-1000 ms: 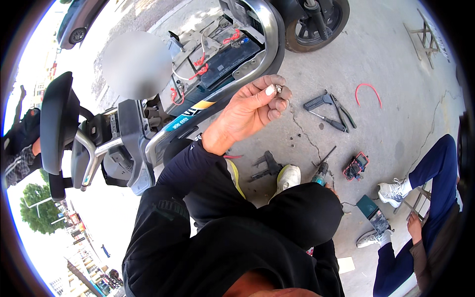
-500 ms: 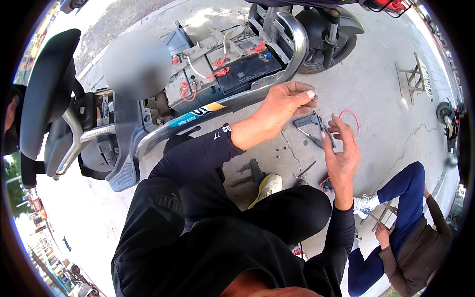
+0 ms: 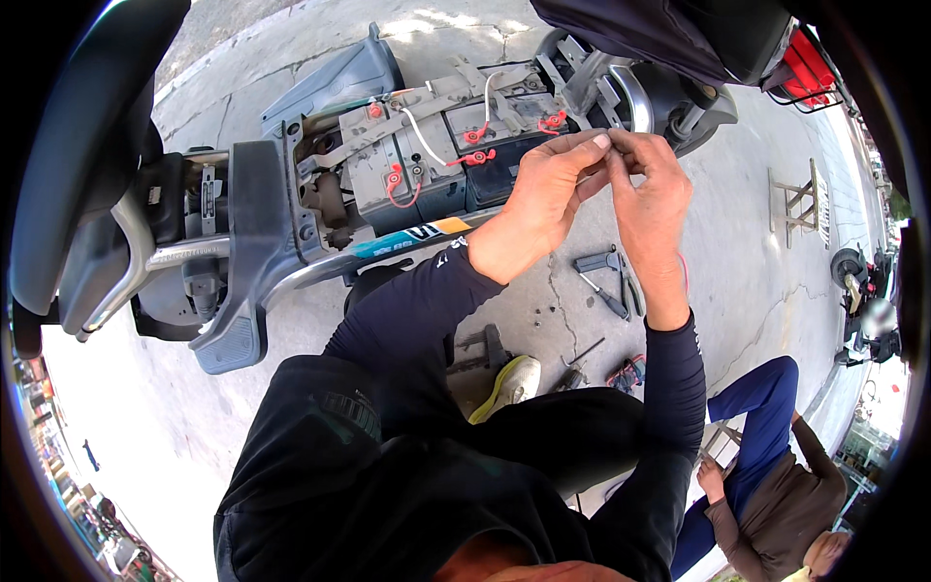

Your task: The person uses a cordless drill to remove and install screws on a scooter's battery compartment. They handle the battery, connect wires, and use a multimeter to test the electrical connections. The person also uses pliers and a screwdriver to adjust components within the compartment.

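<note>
My left hand (image 3: 539, 194) and my right hand (image 3: 653, 209) meet fingertip to fingertip, both pinched. Whatever sits between them is too small or hidden to make out. Just beyond is the opened body of an electric scooter (image 3: 267, 199), with grey batteries (image 3: 376, 175) and a dark battery (image 3: 493, 181) in its frame. Red terminal covers (image 3: 472, 159) and a white cable (image 3: 422, 139) lie across their tops. Below my right hand, a screwdriver (image 3: 609, 303) and a grey-black tool (image 3: 596, 261) rest on the concrete. A red wire (image 3: 685, 274) shows partly behind my right wrist.
Near my shoe (image 3: 509, 388) lie small dark parts (image 3: 539, 315), a thin rod tool (image 3: 582, 353) and a red-and-black item (image 3: 628, 372). A blue-grey panel (image 3: 335, 80) leans beyond the scooter. At right are a stool (image 3: 800, 209) and a seated person (image 3: 776, 490).
My right hand has moved up and left from beside the tools and closed against my left fingertips. The view has shifted, and the scooter's batteries now appear slightly further right.
</note>
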`<state>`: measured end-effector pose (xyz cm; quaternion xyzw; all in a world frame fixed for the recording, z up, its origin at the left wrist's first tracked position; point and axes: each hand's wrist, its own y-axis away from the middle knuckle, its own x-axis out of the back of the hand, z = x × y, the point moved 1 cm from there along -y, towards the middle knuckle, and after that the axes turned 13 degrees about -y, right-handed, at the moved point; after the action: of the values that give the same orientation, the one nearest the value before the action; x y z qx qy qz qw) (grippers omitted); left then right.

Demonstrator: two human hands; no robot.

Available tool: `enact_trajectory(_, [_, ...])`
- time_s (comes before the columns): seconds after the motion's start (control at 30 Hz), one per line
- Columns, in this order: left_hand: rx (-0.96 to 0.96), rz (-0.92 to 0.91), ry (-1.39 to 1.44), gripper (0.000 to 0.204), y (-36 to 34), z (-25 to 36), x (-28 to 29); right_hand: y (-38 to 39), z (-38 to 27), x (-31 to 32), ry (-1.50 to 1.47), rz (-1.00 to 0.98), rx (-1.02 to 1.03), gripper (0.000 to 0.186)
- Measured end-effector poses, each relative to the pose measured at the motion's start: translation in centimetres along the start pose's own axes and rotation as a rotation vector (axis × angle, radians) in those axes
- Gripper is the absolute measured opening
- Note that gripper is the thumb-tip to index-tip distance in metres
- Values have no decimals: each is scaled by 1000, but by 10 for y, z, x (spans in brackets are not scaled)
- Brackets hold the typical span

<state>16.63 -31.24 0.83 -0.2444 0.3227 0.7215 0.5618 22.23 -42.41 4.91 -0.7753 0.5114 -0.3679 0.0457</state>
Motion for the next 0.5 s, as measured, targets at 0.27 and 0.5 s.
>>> enact_trajectory(0.27, [-257,51,-851,23,-38,54,33,-41,17,-13,-173,55,-153,19])
enact_trajectory(0.5, [-728,-90,-1883,21,-52,29,64,-41,64,-8,-366,-26,-401,25])
